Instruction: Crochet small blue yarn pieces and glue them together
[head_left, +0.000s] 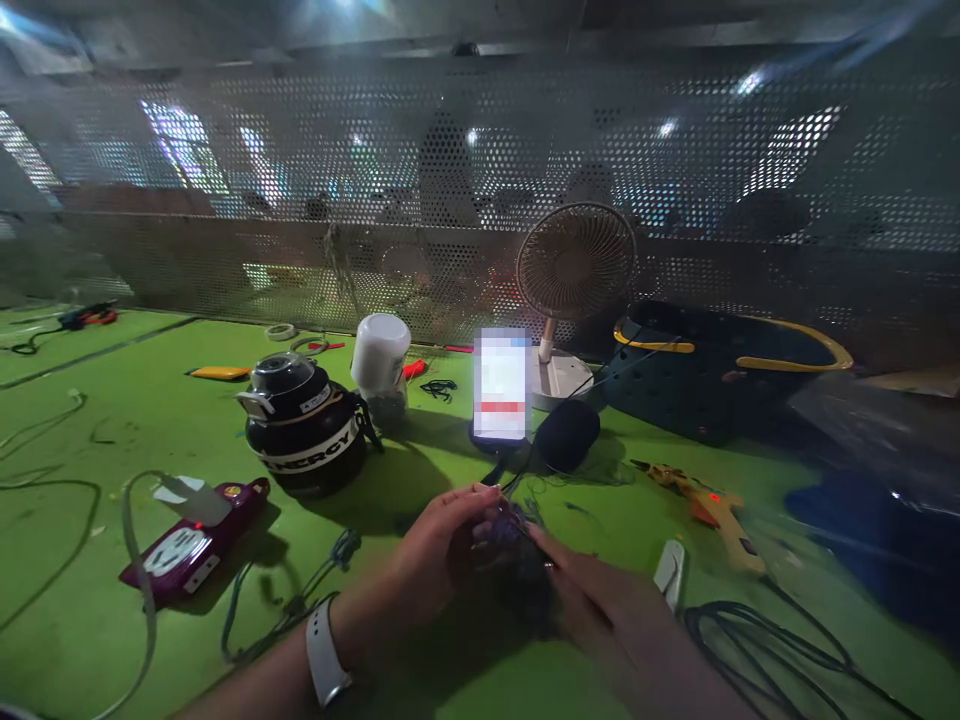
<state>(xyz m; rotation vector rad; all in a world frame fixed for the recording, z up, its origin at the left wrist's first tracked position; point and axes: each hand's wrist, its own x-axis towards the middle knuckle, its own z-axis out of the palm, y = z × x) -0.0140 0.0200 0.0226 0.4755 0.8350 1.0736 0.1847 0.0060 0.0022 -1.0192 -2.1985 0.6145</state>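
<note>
My left hand [446, 540], with a white band on its wrist, is closed, thumb and fingers pinching a dark purplish, stringy bundle [514, 530]. My right hand [592, 585] meets it from the other side with fingers closed at the bundle's edge. Something thin and dark shows along the right fingers, too blurred to name. Just beyond the hands stands a phone [501, 385] with a lit, pixelated screen. A dark rounded object [568, 436] sits beside the phone, and thin dark strands run from there toward my hands.
On the green table [420, 660] are a black jug [307, 425], a white-topped container [380, 355], a purple power strip [195, 540], a desk fan [574, 270], a dark basket [697, 385] and a yellow glue gun [705, 510] with a coiled cord. A perforated metal screen [450, 180] stands behind.
</note>
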